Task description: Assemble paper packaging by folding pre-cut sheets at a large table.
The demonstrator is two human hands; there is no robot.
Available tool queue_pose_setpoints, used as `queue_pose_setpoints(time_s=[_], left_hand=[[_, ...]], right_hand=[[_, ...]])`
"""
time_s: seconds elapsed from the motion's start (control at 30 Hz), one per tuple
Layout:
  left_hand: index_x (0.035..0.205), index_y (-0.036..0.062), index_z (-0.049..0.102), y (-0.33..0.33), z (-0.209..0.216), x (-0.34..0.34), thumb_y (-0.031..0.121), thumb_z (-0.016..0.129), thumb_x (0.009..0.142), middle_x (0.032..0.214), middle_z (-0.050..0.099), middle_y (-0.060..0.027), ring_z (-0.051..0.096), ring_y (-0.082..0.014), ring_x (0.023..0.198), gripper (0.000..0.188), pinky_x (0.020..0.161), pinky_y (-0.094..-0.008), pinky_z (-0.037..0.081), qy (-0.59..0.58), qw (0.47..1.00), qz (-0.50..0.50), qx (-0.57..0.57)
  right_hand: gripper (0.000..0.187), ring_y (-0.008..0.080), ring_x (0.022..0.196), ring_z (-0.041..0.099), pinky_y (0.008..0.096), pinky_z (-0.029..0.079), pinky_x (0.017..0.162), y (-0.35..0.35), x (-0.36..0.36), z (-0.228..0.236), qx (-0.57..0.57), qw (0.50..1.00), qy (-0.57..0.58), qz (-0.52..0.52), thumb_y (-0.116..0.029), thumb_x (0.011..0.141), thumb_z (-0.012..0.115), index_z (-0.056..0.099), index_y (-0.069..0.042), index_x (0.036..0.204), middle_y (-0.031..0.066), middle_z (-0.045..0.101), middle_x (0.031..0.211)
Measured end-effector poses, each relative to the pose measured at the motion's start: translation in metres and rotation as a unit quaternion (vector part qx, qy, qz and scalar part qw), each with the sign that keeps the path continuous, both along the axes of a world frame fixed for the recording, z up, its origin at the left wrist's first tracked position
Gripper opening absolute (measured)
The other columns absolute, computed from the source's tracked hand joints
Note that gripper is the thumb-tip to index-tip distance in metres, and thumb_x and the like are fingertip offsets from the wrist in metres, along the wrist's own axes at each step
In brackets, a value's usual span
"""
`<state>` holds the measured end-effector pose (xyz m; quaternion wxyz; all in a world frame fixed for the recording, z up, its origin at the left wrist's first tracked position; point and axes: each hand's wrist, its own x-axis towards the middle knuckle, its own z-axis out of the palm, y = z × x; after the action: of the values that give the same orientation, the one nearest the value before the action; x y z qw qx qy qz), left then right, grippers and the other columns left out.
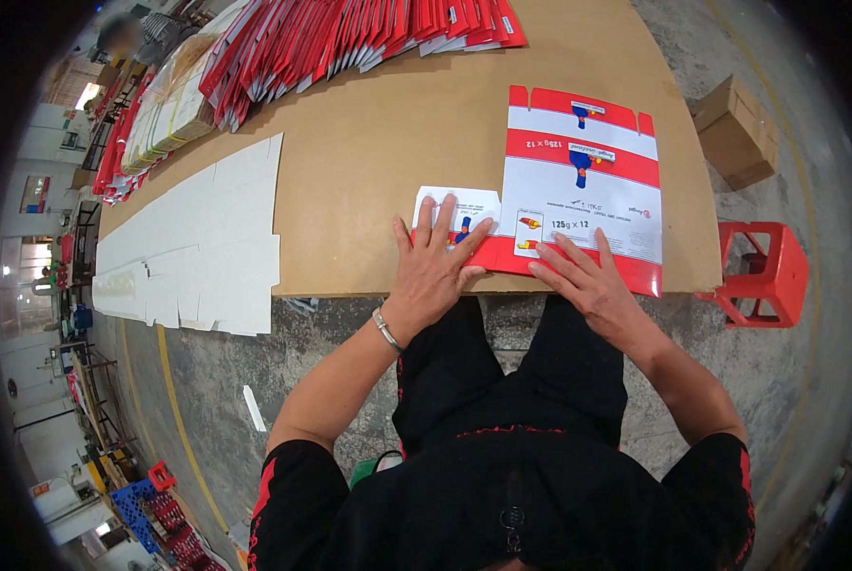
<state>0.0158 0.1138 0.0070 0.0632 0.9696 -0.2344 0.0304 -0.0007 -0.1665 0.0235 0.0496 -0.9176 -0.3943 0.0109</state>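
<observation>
A red and white printed carton blank lies at the near edge of the brown table, its lower edge close to my body. My left hand rests on its smaller left flap, fingers spread. Flat on the wide main panel lies my right hand, fingers stretched out near the lower edge. Neither hand grips anything. Left of my left hand, white unprinted cardboard sheets lie stacked and overhang the table's near edge.
A long fanned row of red and white folded cartons covers the far left of the table. Beside it sits a strapped white bundle. On the floor at the right stand a brown cardboard box and a red plastic stool.
</observation>
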Motion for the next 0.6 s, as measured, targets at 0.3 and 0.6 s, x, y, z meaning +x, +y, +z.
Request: queue_pose_setpoints(time_s=[0.3, 0.6], left_hand=[[0.149, 0.0291, 0.037, -0.0036, -0.0006, -0.0066, 0.051, 0.046, 0.095, 0.156, 0.020, -0.0217, 0.018, -0.0452, 0.143, 0.059, 0.105, -0.0714, 0.017, 0.003, 0.999, 0.037, 0.012], [0.148, 0.0174, 0.038, -0.0047, -0.0046, 0.0008, 0.054, 0.056, 0.089, 0.154, 0.020, -0.0288, 0.016, -0.0485, 0.143, 0.071, 0.108, -0.0698, 0.013, 0.021, 0.999, 0.032, -0.033]], right_hand=[[0.069, 0.0236, 0.145, 0.028, 0.0644, 0.016, 0.115, 0.0011, -0.0019, 0.0004, 0.027, 0.999, 0.046, 0.002, 0.006, 0.083, 0.055, 0.039, -0.019, 0.146, 0.0036, 0.035, 0.154], [0.068, 0.0237, 0.145, 0.028, 0.0635, 0.014, 0.116, 0.0005, -0.0019, -0.0013, 0.041, 0.998, 0.052, -0.008, 0.007, 0.083, 0.055, 0.040, -0.018, 0.145, 0.0038, 0.035, 0.154]])
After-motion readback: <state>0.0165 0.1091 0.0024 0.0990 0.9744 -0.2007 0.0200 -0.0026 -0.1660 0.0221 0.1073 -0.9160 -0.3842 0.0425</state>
